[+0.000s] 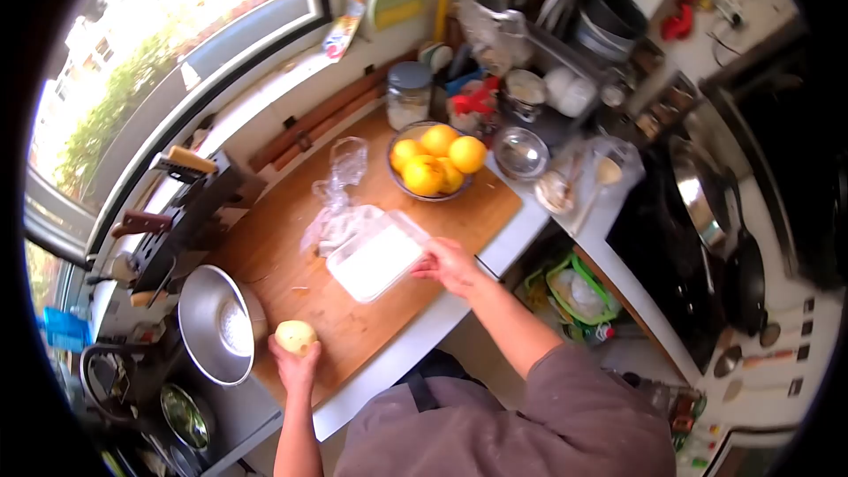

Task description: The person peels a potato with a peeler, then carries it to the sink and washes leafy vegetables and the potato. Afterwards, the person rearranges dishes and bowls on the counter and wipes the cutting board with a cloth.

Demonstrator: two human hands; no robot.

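Note:
My left hand (pixel 294 367) is closed around a pale yellow peeled potato (pixel 296 336) with a few dark specks, at the near left edge of the wooden board (pixel 299 305). My right hand (pixel 444 267) grips the right rim of a clear rectangular plastic container (pixel 375 258), which looks white inside. Behind the container lies a crumpled clear plastic bag (pixel 337 203) with a whitish cloth-like bundle. A metal colander (pixel 221 322) stands tilted just left of the potato.
A bowl (pixel 433 195) of several oranges stands at the board's back right, near a lidded glass jar (pixel 409 93). The knife block (pixel 190 221) lines the window side. To the right are a glass bowl (pixel 521 153), the stove (pixel 649 252) and pans. A green basket (pixel 583 291) sits below.

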